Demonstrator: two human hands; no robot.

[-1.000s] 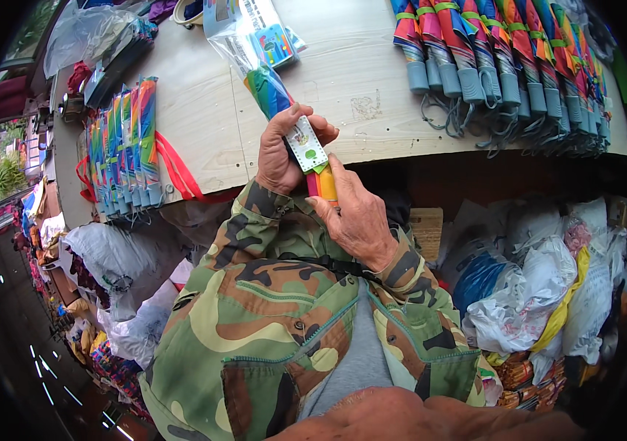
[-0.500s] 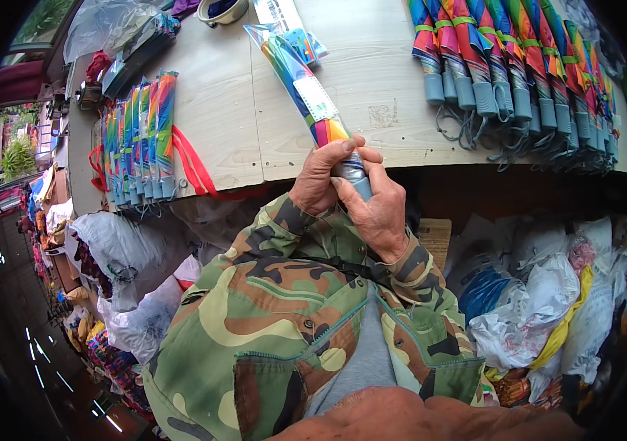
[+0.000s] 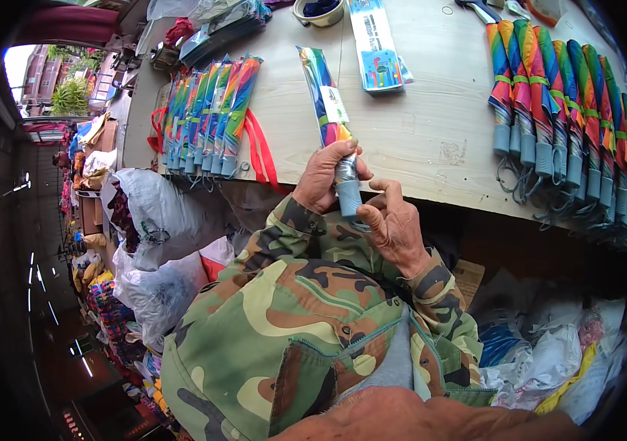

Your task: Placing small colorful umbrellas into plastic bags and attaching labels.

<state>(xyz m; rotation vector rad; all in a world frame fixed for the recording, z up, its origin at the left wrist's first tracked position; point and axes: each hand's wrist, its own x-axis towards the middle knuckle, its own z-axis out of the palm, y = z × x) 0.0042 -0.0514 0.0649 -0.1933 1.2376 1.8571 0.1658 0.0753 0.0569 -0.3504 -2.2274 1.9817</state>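
Note:
My left hand [image 3: 321, 176] is wrapped round a folded rainbow umbrella [image 3: 337, 133], just above its pale blue handle. The umbrella slants away from me over the table's front edge, its handle end nearest me. It seems to be in a clear sleeve, and a white label [image 3: 334, 104] shows on its side. Beside the handle is my right hand [image 3: 395, 229], fingers bent but apart. Its thumb tip is close to the handle's lower end, where a thin cord loop shows; whether it touches the cord I cannot tell.
A row of similar umbrellas [image 3: 210, 117] lies at the left by a red strap [image 3: 260, 147]. More umbrellas with grey-blue handles [image 3: 545, 158] lie at the right. Farther back are a stack of printed sleeves [image 3: 379, 66] and a bowl [image 3: 318, 13]. White plastic bags [image 3: 155, 213] stand below the table.
My right hand has come off the umbrella's handle and moved slightly right and down. The left hand keeps its hold, with the umbrella now more upright. The whole view has shifted.

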